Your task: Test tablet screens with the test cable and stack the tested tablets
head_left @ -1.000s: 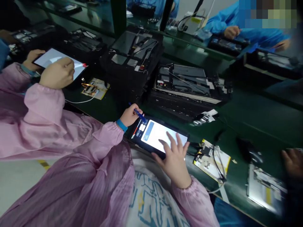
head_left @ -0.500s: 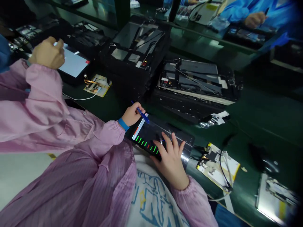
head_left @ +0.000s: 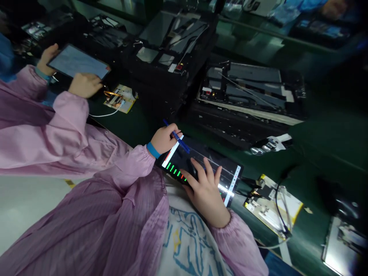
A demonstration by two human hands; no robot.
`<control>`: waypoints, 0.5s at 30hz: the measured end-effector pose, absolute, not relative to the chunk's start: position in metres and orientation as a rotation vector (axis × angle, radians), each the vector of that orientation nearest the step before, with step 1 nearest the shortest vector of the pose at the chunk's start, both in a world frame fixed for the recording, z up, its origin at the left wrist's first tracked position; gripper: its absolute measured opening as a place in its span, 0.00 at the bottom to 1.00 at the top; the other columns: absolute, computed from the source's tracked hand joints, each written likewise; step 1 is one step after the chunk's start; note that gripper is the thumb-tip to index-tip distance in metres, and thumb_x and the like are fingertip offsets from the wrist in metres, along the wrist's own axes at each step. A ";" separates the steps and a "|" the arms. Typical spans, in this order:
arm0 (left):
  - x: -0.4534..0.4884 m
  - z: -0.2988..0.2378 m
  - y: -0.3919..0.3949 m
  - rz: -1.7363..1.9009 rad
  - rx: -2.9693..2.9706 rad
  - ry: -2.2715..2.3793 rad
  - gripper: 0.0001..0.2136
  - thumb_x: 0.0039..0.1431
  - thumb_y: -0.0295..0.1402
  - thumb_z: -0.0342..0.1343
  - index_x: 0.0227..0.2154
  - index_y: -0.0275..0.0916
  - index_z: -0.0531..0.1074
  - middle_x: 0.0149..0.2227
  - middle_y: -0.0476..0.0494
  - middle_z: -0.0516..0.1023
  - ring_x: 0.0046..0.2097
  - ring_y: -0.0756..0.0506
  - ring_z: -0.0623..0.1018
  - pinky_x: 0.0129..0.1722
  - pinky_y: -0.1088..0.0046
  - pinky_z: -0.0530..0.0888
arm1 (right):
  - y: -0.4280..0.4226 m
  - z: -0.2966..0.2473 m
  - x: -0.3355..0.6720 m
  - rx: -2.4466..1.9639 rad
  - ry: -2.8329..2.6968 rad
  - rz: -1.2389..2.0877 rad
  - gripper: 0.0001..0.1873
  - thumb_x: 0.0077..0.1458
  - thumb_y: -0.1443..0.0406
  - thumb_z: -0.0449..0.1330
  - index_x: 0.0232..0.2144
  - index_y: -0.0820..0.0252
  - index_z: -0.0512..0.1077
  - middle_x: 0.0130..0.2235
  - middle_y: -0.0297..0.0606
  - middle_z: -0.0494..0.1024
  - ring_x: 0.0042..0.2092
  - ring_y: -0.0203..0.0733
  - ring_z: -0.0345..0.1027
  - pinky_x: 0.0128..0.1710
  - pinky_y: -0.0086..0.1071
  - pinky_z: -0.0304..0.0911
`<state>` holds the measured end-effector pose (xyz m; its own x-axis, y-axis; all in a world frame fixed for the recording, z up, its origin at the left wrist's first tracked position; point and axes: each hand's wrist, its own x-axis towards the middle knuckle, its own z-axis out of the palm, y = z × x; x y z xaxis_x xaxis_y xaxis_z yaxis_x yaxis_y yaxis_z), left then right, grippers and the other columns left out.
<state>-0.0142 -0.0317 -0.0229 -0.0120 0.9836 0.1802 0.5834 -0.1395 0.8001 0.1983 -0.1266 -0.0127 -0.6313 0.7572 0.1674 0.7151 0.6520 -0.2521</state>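
Observation:
A dark tablet screen point(head_left: 184, 159) lies low in front of my body, showing rows of green and red text and white bars at its two ends. My left hand point(head_left: 166, 139) wears a blue wristband and is closed around a blue pen point(head_left: 182, 144), at the tablet's left upper corner. The pen slants over the screen's edge. Over the screen, my right hand point(head_left: 207, 191) is held with its fingers spread, covering part of the text. Whether its fingertips touch the glass I cannot tell. Beside the tablet's right end sits a circuit board assembly point(head_left: 270, 203) with cables.
Behind the tablet stand two stacks of dark panels, one at centre right point(head_left: 250, 84) and one farther left point(head_left: 172, 38). At left, a co-worker's hands hold and touch another lit tablet point(head_left: 77, 63). A silver module point(head_left: 340, 249) lies at far right.
My right fingers have shifted slightly over the screen, and a white bar now shows at its right end. My left hand still grips the pen. The co-worker's one hand moved off the top of their tablet.

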 end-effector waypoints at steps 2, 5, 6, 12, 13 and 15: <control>-0.014 -0.021 -0.031 1.053 1.717 1.619 0.09 0.55 0.33 0.54 0.25 0.40 0.59 0.30 0.46 0.77 0.31 0.48 0.75 0.32 0.73 0.67 | -0.126 -0.013 0.198 -1.190 -2.618 0.234 0.19 0.56 0.66 0.57 0.50 0.48 0.70 0.62 0.43 0.61 0.66 0.64 0.39 0.57 0.71 0.39; -0.014 -0.021 -0.028 1.128 1.573 1.557 0.09 0.55 0.32 0.54 0.26 0.40 0.58 0.29 0.48 0.76 0.30 0.50 0.74 0.32 0.73 0.67 | -0.126 -0.013 0.198 -1.201 -2.623 0.223 0.23 0.55 0.67 0.57 0.54 0.47 0.67 0.62 0.43 0.60 0.66 0.63 0.39 0.57 0.71 0.39; -0.014 -0.021 -0.027 1.160 1.519 1.512 0.09 0.55 0.32 0.54 0.26 0.40 0.57 0.30 0.49 0.75 0.31 0.50 0.74 0.33 0.73 0.68 | -0.126 -0.012 0.198 -1.207 -2.620 0.213 0.26 0.55 0.67 0.57 0.56 0.46 0.65 0.62 0.43 0.60 0.66 0.63 0.39 0.57 0.71 0.39; -0.011 -0.022 -0.021 1.272 1.291 1.308 0.12 0.54 0.33 0.56 0.27 0.41 0.55 0.31 0.49 0.74 0.33 0.51 0.73 0.36 0.72 0.70 | -0.128 -0.006 0.196 -1.260 -2.598 0.128 0.35 0.53 0.65 0.60 0.62 0.46 0.57 0.64 0.46 0.55 0.67 0.65 0.37 0.57 0.71 0.38; -0.010 -0.022 -0.021 1.276 1.267 1.300 0.12 0.54 0.35 0.56 0.27 0.41 0.55 0.33 0.48 0.75 0.33 0.51 0.73 0.36 0.72 0.70 | -0.127 -0.005 0.195 -1.265 -2.606 0.119 0.35 0.53 0.65 0.60 0.62 0.46 0.56 0.65 0.45 0.55 0.67 0.65 0.37 0.58 0.71 0.38; -0.010 -0.022 -0.021 1.273 1.237 1.276 0.13 0.56 0.37 0.55 0.28 0.41 0.54 0.35 0.45 0.77 0.35 0.49 0.74 0.36 0.71 0.70 | -0.120 0.000 0.194 -1.259 -2.627 0.120 0.37 0.52 0.62 0.61 0.62 0.49 0.55 0.65 0.46 0.54 0.67 0.65 0.37 0.58 0.70 0.37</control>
<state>-0.0102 -0.0210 -0.0222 -0.0724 0.9964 0.0432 0.0458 -0.0400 0.9982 0.1940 -0.1199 0.0000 -0.6061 0.7777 0.1670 0.7593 0.6282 -0.1698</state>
